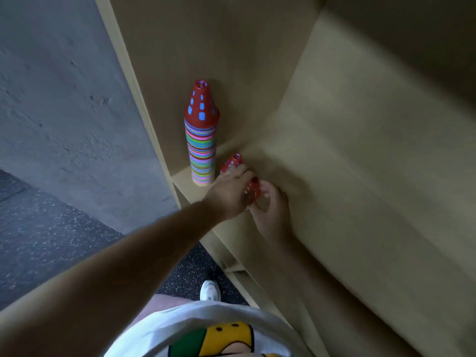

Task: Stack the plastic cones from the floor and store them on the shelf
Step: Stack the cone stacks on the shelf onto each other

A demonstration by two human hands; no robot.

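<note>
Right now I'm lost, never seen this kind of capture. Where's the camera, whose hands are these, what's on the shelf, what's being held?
There is no machine here. A person works with bare hands, and the single picture comes from a wide-angle camera worn on the head, looking forward and down. That is why both arms reach in from the bottom edge. A tall stack of coloured cones, topped by a red one, stands upright on the wooden shelf, close to its left wall. Just right of that stack, the left hand and the right hand together grip red cones with holes. The fingers hide how many. Below are the dark speckled floor and a white shoe.
</note>
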